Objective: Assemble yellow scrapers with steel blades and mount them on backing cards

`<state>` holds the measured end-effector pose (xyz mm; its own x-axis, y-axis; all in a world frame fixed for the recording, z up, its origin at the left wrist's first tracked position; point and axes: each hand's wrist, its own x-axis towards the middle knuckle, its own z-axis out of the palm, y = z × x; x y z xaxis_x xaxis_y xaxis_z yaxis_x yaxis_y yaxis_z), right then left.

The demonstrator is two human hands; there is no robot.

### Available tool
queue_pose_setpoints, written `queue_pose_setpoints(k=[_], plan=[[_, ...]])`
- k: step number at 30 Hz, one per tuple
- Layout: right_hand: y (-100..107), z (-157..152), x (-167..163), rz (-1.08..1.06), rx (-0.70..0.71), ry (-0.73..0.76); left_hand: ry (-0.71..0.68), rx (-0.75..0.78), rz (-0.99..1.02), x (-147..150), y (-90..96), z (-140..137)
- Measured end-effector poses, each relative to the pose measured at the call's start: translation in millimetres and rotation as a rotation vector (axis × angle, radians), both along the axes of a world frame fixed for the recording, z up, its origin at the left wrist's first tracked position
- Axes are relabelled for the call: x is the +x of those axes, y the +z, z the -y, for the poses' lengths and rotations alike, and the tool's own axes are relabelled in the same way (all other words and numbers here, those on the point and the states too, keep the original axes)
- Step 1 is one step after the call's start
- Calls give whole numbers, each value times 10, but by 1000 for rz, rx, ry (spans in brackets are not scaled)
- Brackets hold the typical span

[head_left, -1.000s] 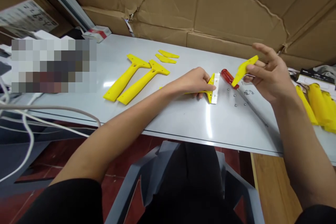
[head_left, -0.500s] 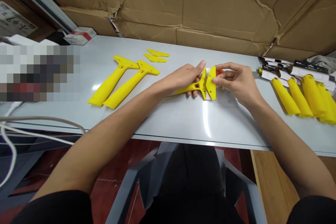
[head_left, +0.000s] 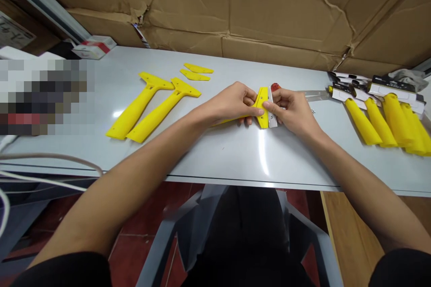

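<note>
My left hand [head_left: 235,103] is closed round a yellow scraper handle [head_left: 226,120], its thumb on the yellow cover plate [head_left: 263,119]. That plate lies over the scraper's head, and a metal blade [head_left: 272,119] sticks out along its right side. My right hand [head_left: 293,108] grips the head from the right, thumb on the cover plate's edge and fingers behind the blade. Behind the right fingers lies a red object [head_left: 275,86], mostly hidden. Small screws [head_left: 313,111] lie just right of that hand.
Two yellow scraper handles [head_left: 138,104] [head_left: 163,111] and two loose cover plates [head_left: 195,77] lie to the left. Several carded yellow scrapers [head_left: 399,119] are piled at right. Cardboard [head_left: 269,13] stands behind the table [head_left: 208,161]. White cables [head_left: 50,157] cross the left edge.
The cover plate has moved left from beside the head onto it, with the blade now showing on its right. My left thumb has come down onto the plate.
</note>
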<state>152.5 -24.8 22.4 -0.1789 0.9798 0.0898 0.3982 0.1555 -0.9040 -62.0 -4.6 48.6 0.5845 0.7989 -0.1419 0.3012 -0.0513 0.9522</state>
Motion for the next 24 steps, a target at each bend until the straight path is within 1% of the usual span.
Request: queue_pose_setpoints(k=[2,6,8,14,17,20,24], plan=[[53,27,15,0,-16,29,-6,6,22,-13,2,-11],[161,44,90,-45,-81,217,-15,26,39,-45,56,-13],[183,42,115,-73,-103,258,-19,34,36,-52,91,-7],[184,59,83,-203,-64,160,-31,82,63,-61,123,-40],[181,65,74,-264,-69,137,-71,106,80,-77,118,-63],[170,77,53,-293,-44,119,-97,144,104,-86,128,-65],[154,114,-6,-302,18,77,-30,200,126,-75,156,-43]])
